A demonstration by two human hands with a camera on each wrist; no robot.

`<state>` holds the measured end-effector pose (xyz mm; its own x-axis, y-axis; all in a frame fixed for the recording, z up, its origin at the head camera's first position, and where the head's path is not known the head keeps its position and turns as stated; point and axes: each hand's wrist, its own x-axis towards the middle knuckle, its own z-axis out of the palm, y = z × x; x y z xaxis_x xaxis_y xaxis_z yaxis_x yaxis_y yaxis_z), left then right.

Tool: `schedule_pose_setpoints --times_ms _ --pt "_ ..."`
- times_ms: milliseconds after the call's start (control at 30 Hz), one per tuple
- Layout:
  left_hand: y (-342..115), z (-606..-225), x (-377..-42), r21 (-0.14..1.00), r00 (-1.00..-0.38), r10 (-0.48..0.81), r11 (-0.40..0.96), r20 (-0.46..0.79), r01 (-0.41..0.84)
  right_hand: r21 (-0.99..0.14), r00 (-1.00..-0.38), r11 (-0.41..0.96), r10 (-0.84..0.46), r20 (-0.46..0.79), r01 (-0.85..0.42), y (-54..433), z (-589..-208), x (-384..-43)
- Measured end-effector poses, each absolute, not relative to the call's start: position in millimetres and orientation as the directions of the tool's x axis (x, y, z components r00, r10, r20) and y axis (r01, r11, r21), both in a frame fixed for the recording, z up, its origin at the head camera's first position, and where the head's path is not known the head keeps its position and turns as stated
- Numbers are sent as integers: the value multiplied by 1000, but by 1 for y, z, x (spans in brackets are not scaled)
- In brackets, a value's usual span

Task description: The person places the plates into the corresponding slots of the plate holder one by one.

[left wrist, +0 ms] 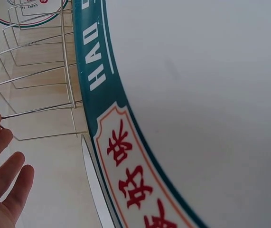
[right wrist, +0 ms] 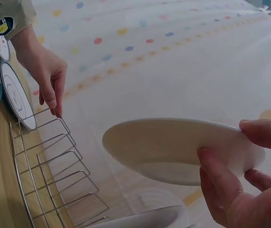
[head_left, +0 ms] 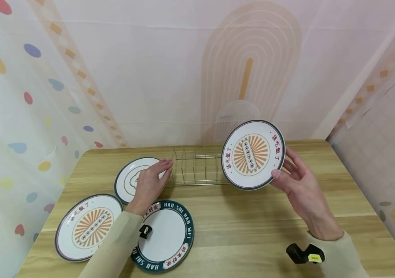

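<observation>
My right hand (head_left: 306, 193) grips a white plate (head_left: 253, 154) by its right edge, thumb on the front face and fingers behind. The plate has a dark rim, an orange sunburst and red characters, and is held up tilted over the right end of a wire dish rack (head_left: 199, 181). My left hand (head_left: 150, 185) pinches the rack's left end wire (left wrist: 19, 114) between thumb and fingertips. In the right wrist view the held plate (right wrist: 173, 147) shows its plain underside. Another plate (right wrist: 147, 219) shows at the rack's far end there; the held plate hides that end in the head view.
Under the left hand lies a white plate (head_left: 124, 183) with line rings. A larger sunburst plate (head_left: 65, 235) is at the left, and a green-rimmed plate (head_left: 189, 227) lies nearer the front. The wooden table (head_left: 239, 231) meets a patterned curtain (head_left: 148, 77) behind.
</observation>
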<state>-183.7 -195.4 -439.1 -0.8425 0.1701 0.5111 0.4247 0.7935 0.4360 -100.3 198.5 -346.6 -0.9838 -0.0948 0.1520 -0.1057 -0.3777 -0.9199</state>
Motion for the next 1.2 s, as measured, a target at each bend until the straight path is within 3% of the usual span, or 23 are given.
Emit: schedule_pose_setpoints --times_ms 433,1200 --pt "-193 -438 -183 435 -850 163 801 501 411 -914 -988 -387 -46 146 -117 205 -344 -101" --pt "-186 -440 -183 454 -857 169 790 486 413 -964 -997 -259 -24 72 -64 200 -353 -107"
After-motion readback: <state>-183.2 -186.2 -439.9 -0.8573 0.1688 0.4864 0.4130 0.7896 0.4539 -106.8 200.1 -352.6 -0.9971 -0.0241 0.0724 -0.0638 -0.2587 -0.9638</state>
